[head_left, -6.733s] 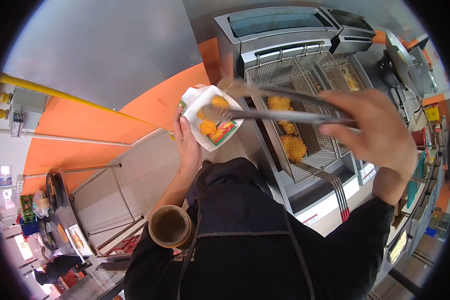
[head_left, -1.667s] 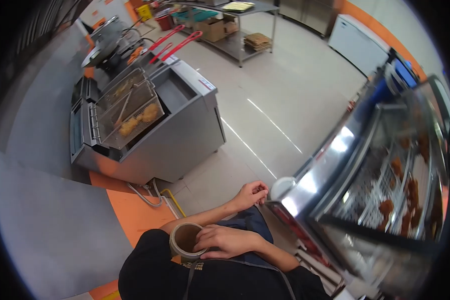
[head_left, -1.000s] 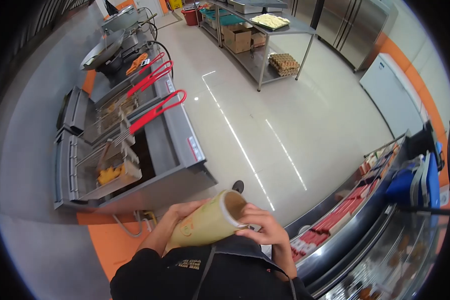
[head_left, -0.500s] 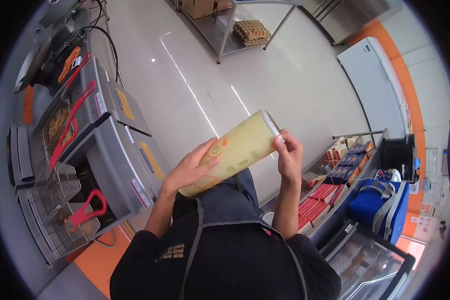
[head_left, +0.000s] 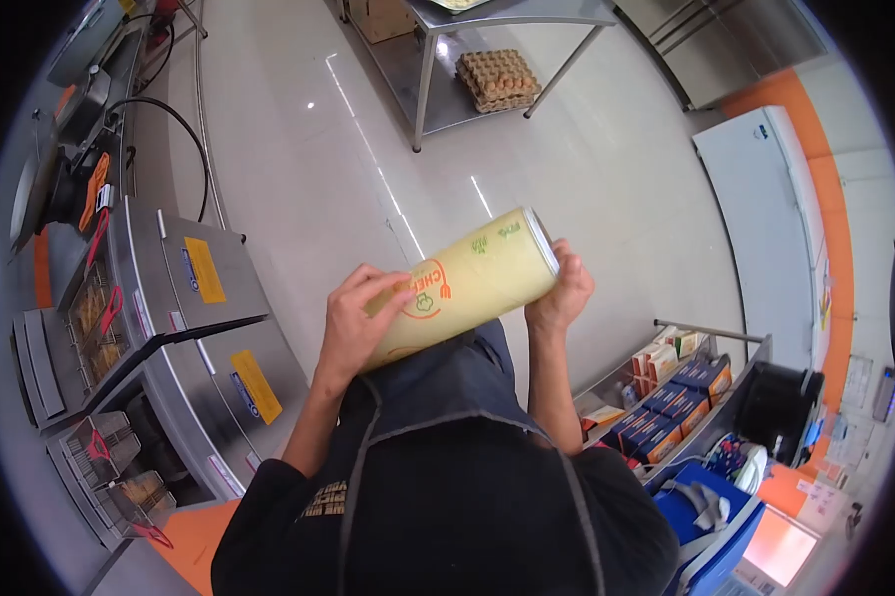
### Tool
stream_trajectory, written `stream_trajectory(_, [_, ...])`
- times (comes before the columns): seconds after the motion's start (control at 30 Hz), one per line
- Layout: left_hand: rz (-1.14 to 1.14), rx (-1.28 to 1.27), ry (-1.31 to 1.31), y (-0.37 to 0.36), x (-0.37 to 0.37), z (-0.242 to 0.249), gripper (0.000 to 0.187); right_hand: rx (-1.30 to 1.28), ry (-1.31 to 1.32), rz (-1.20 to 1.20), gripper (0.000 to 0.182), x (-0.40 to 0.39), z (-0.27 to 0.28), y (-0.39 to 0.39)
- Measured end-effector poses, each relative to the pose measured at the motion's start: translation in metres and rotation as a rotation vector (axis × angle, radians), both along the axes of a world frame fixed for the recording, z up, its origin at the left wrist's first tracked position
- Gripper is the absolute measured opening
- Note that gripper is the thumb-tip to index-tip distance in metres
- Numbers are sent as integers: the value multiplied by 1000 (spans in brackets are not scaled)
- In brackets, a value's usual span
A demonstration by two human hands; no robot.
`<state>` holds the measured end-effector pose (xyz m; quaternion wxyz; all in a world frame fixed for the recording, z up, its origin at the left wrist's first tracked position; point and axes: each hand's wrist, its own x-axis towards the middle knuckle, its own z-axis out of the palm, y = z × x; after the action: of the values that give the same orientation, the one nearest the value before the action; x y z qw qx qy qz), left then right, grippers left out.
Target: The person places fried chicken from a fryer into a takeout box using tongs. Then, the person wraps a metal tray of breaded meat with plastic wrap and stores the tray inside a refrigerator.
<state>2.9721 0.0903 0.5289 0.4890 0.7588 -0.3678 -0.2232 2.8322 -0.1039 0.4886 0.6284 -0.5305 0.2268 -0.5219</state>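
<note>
A thick, pale yellow roll of cling film (head_left: 482, 270) lies tilted across my lap, its right end higher. Orange and green print shows on its side, with the letters "CHEF" partly readable. My right hand (head_left: 561, 293) grips the right end at the white core, some fingers hidden behind it. On the left part of the roll rests my left hand (head_left: 353, 320), fingers bent and thumb close to the index finger against the film's surface. Whether a loose film edge sits between those fingertips is not visible. The roll's lower left end is partly covered by that hand.
Steel fryers (head_left: 214, 263) with baskets line the left side. Ahead stands a steel table (head_left: 527, 12) with egg trays (head_left: 497, 79) on its lower shelf. To the right are a white chest freezer (head_left: 770, 199), a shelf of boxes (head_left: 676, 407) and a blue bag (head_left: 711, 507).
The roll has turned about its length, bringing the orange print into view. My left hand has gone from lying along the roll to bent fingers; my right hand now wraps the end. The view has shifted.
</note>
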Motion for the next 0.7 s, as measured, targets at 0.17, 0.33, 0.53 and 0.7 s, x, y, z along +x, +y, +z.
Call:
stream_trajectory(0.17, [38,-111,-192,-99,51,26,25,-121,12,137,46,70,19,-82])
stream_trajectory(0.33, [90,-291,-366,-188,124,30,24,-410,121,116,42,157,33,-140])
stream_trajectory(0.53, [74,-439,-252,-264,230,31,20,-566,208,-5,34,256,73,-201])
stream_trajectory(0.7, [34,-463,-159,-324,289,40,14,-681,264,-116,33,312,92,-252])
